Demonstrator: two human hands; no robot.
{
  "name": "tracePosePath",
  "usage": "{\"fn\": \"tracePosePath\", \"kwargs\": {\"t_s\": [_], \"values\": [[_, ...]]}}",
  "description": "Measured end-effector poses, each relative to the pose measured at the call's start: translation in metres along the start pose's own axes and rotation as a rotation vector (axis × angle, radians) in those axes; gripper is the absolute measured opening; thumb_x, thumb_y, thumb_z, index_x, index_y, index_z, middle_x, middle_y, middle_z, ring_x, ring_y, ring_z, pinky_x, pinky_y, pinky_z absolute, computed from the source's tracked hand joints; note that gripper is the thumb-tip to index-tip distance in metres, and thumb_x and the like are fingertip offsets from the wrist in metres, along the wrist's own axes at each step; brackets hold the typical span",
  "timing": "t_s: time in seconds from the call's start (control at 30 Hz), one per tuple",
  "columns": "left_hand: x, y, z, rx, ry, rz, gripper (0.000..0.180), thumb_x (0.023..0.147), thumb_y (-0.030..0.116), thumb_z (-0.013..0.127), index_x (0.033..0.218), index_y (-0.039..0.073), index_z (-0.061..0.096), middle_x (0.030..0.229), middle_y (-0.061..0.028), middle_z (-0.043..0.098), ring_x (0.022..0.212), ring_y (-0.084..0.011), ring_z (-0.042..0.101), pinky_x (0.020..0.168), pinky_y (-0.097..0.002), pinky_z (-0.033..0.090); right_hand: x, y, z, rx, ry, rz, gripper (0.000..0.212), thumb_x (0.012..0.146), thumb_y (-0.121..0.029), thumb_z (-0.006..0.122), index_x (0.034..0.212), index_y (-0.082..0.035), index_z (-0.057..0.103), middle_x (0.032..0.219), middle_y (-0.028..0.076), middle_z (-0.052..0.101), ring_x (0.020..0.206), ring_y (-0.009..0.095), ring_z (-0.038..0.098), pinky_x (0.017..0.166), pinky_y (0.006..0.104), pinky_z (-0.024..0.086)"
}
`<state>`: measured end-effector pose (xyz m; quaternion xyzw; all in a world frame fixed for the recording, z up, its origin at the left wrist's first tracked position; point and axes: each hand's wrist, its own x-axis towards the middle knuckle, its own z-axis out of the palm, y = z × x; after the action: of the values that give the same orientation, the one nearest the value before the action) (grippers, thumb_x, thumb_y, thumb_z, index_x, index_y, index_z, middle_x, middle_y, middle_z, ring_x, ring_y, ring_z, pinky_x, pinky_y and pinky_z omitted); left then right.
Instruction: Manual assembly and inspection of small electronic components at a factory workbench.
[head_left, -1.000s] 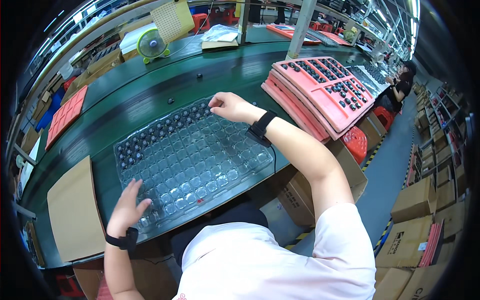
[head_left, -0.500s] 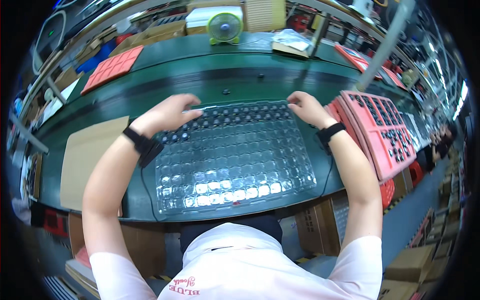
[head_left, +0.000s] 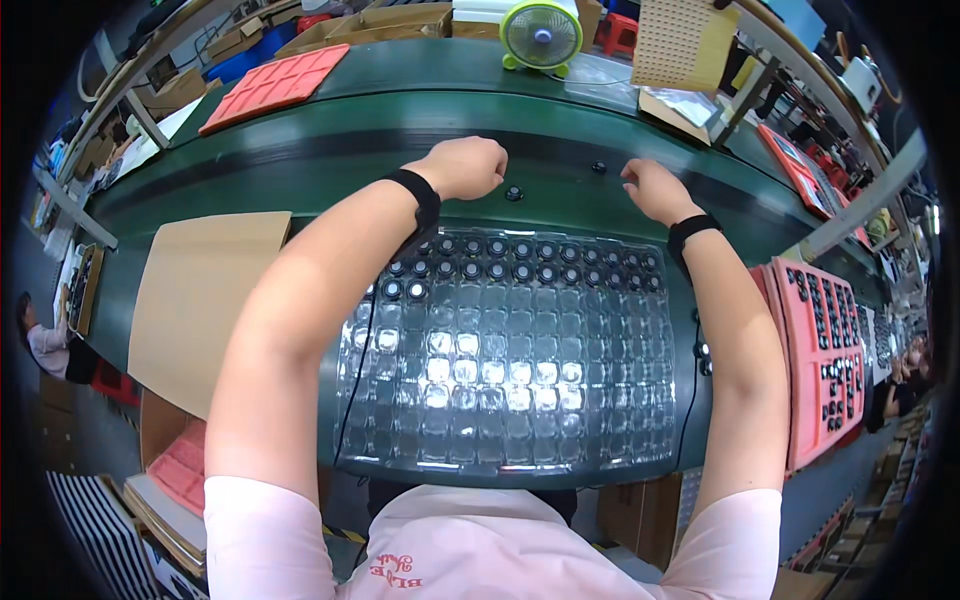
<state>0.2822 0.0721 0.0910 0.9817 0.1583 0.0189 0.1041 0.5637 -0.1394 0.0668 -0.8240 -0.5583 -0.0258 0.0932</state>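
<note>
A clear plastic tray point(head_left: 500, 385) of many pockets lies in front of me. Small round black parts point(head_left: 522, 271) fill its far rows, with a few more at the left of the following row. Beyond the tray's far edge, my left hand point(head_left: 468, 167) hangs over the green belt, fingers curled in; whatever they may hold is hidden. Just off its fingertips lies a loose black part point(head_left: 514, 192). My right hand point(head_left: 657, 190) is over the belt farther right, thumb and fingers bent but apart, with nothing visible between them. Another black part point(head_left: 598, 166) rests left of it.
At right, a stack of pink trays point(head_left: 825, 350) holds more black parts. A cardboard sheet point(head_left: 200, 310) lies at left. Across the belt point(head_left: 330, 160) are a pink tray point(head_left: 275, 85), a green fan point(head_left: 541, 36) and a metal post point(head_left: 865, 195). Dark cords run beside the clear tray.
Both hands have moved from the clear tray's far corners out over the belt, toward the loose black parts. My left fingers have curled in. The whole view has shifted.
</note>
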Motion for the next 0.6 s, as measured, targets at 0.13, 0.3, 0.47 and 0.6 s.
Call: {"fn": "tracePosePath", "kwargs": {"t_s": [0.13, 0.3, 0.47, 0.6], "values": [[0.031, -0.022, 0.031, 0.051, -0.059, -0.031, 0.026, 0.09, 0.022, 0.067, 0.113, 0.011, 0.071, 0.109, -0.0134, 0.071, 0.106, -0.0335, 0.067, 0.089, -0.0455, 0.054, 0.049, 0.001, 0.032, -0.04, -0.086, 0.021, 0.023, 0.091, -0.016, 0.067, 0.113, -0.008, 0.067, 0.119, 0.016, 0.064, 0.11, 0.037, 0.064, 0.095, 0.0457, 0.052], [0.061, -0.03, 0.07, 0.072, -0.108, 0.0, 0.042, 0.09, 0.025, 0.07, 0.13, 0.013, 0.064, 0.121, -0.0138, 0.065, 0.116, -0.035, 0.063, 0.096, -0.0466, 0.053, 0.089, 0.025, 0.079, -0.006, -0.071, -0.044, 0.028, 0.088, -0.011, 0.068, 0.116, -0.008, 0.067, 0.121, 0.017, 0.063, 0.116, 0.039, 0.061, 0.101, 0.046, 0.05], [0.075, -0.047, 0.107, 0.074, -0.069, 0.04, 0.034, 0.089, 0.017, 0.067, 0.121, 0.006, 0.066, 0.116, -0.0185, 0.062, 0.112, -0.0385, 0.062, 0.095, -0.0475, 0.053, 0.11, 0.029, 0.117, -0.08, -0.026, -0.138, 0.037, 0.094, -0.005, 0.051, 0.126, -0.015, 0.067, 0.136, 0.012, 0.059, 0.123, 0.038, 0.057, 0.104, 0.0472, 0.05], [0.074, -0.057, 0.112, 0.042, -0.031, 0.054, 0.024, 0.089, 0.013, 0.065, 0.11, 0.001, 0.067, 0.112, -0.0195, 0.061, 0.109, -0.0385, 0.062, 0.094, -0.0484, 0.053, 0.117, 0.016, 0.125, -0.173, -0.034, -0.127, 0.031, 0.094, -0.005, 0.051, 0.121, -0.01, 0.067, 0.132, 0.013, 0.06, 0.12, 0.037, 0.059, 0.098, 0.0477, 0.054]]}}
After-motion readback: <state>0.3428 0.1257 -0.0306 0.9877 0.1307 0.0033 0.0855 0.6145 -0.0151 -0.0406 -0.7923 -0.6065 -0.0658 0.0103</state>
